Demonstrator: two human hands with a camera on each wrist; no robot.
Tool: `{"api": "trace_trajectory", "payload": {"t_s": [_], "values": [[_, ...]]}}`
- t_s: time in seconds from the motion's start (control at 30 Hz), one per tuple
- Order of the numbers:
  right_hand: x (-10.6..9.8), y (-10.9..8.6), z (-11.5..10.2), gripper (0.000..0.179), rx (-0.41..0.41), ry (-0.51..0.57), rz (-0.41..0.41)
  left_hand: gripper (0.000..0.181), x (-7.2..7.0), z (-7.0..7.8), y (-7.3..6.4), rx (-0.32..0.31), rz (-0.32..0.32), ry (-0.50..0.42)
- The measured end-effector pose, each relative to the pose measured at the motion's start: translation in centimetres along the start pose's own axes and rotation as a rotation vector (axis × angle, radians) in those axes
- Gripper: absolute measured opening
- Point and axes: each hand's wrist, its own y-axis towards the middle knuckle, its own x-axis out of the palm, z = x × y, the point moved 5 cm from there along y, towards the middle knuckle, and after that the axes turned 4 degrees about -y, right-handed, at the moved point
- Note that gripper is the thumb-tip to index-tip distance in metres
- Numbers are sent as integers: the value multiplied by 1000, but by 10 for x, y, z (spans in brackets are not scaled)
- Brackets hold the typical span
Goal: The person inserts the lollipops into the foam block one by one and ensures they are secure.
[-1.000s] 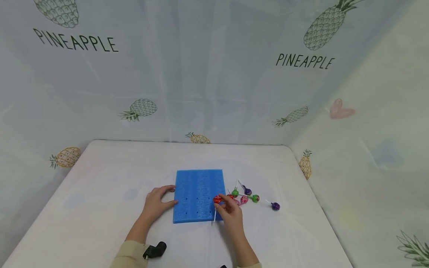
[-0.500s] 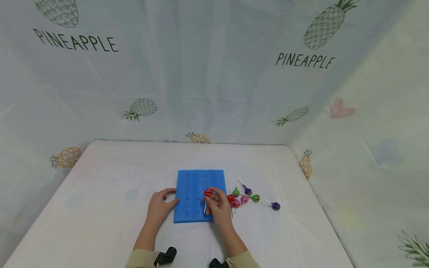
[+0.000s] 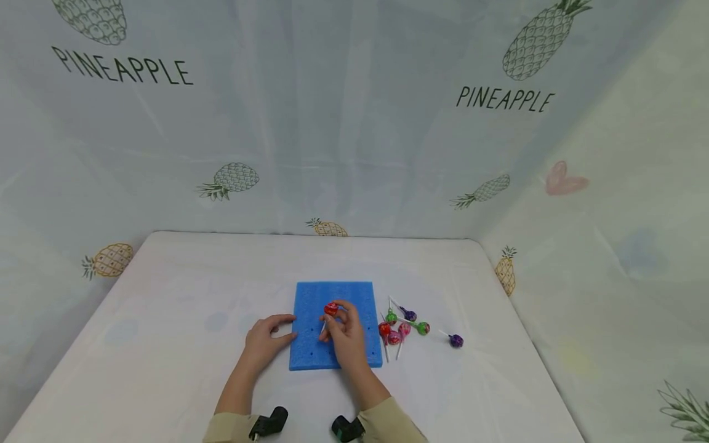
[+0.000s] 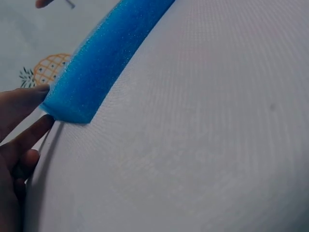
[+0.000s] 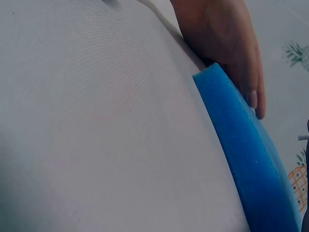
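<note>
A blue foam board [image 3: 357, 296] with small dark holes lies flat on the white table. My left hand [image 3: 263, 339] rests at the board's left edge, its thumb and fingers spread against the side. In the left wrist view, fingertips [image 4: 42, 89] touch the end of the foam [image 4: 96, 72]. My right hand [image 3: 349, 344] pinches a red-wrapped lollipop [image 3: 330, 308] over the middle of the board. Its candy end points up and the white stick slants down to the left. The fingers of the right hand hide part of the holes.
Several wrapped lollipops lie right of the board: red [image 3: 384, 329], pink [image 3: 405, 329], green [image 3: 423, 328] and purple [image 3: 410, 315] ones. Another purple lollipop [image 3: 456, 341] lies apart, farther right. A pineapple-print cloth [image 3: 343, 135] hangs behind the table. Black wrist devices [image 3: 268, 423] sit at the sleeves.
My right hand has carried the red lollipop left and farther in, from the board's right side to over its middle. The board has shifted slightly right, with the left hand staying at its edge.
</note>
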Motion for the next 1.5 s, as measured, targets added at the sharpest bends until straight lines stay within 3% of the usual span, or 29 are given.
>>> {"api": "trace_trajectory", "payload": {"t_s": [0.33, 0.73, 0.87, 1.1, 1.2, 1.33, 1.5], "values": [[15, 10, 5, 31, -76, 3, -88, 38, 0, 1, 4, 16, -5, 0], [15, 11, 8, 31, -50, 11, -102, 43, 0, -2, 1, 11, -51, 6], [16, 13, 8, 29, -18, -28, -98, 46, -1, -4, 1, 38, -67, 33], [16, 17, 42, 32, 7, -140, -99, 49, 0, -4, 2, 76, -91, 47], [16, 16, 43, 32, 0, -171, -111, 49, 1, -4, 2, 88, -94, 67], [17, 16, 42, 33, -23, -186, -125, 49, 1, -3, 0, 113, -67, 94], [17, 14, 40, 31, -40, -190, -125, 46, 3, 1, -8, 168, 17, 142]]}}
